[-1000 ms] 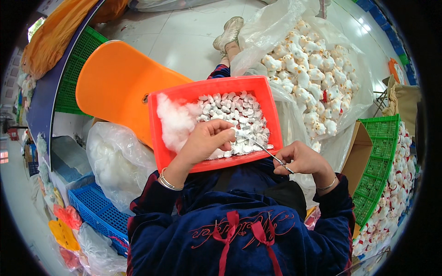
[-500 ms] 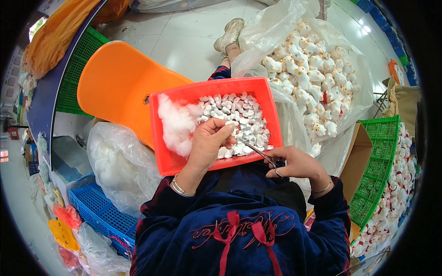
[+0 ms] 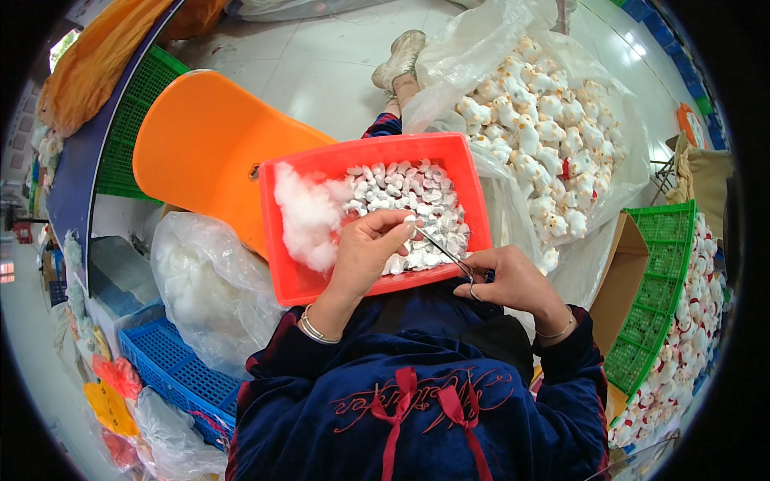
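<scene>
On my lap a red plastic tray (image 3: 271, 240) holds many small white and silvery fabric pieces (image 3: 401, 188) and a heap of white fluffy stuffing (image 3: 305, 212) at its left. Over the tray, my left hand (image 3: 361, 244) pinches a small white piece (image 3: 411, 220) between thumb and fingertips. My right hand (image 3: 513, 276) grips ring-handled metal forceps (image 3: 443, 252) at the tray's near right corner. Their slim tips meet the small piece at my left fingertips; whether they reach inside it I cannot tell.
An orange chair (image 3: 212, 148) stands left of the tray, above a clear bag of stuffing (image 3: 204, 280) and a blue crate (image 3: 172, 361). At right, a large plastic bag (image 3: 481, 48) holds white plush toys (image 3: 537, 132). Green crates (image 3: 654, 280) stand beside more red-and-white toys (image 3: 682, 361).
My right hand and the forceps have shifted slightly left and up, bringing the tips to the small piece. My left hand has turned a little, showing the piece more clearly.
</scene>
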